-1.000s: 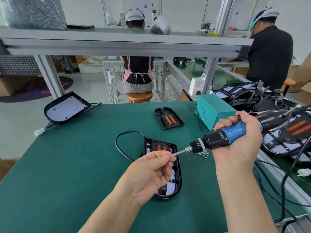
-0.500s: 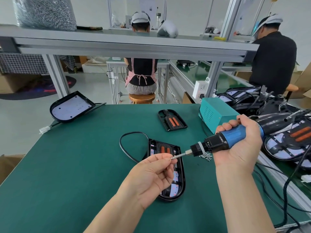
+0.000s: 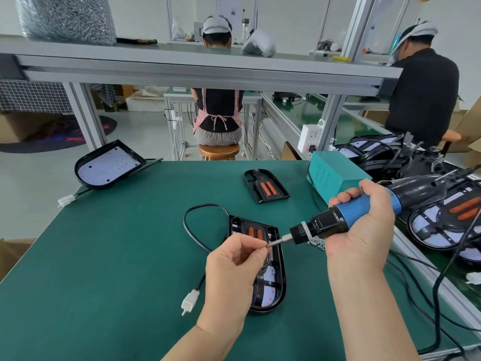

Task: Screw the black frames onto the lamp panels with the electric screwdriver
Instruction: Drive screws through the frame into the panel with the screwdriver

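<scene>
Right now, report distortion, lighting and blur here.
Head view: wide-angle distortion splays the shelf uprights outward. Head view: soft even light, faint shadows on the green table. Head view: electric screwdriver sharp; whatever the left hand pinches at its bit is too small to resolve.

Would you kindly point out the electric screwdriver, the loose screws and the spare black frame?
electric screwdriver [image 3: 354, 208]: head view, blue grip.
loose screws [image 3: 318, 242]: head view, middle of pile.
spare black frame [image 3: 266, 186]: head view, beside orange strips.
</scene>
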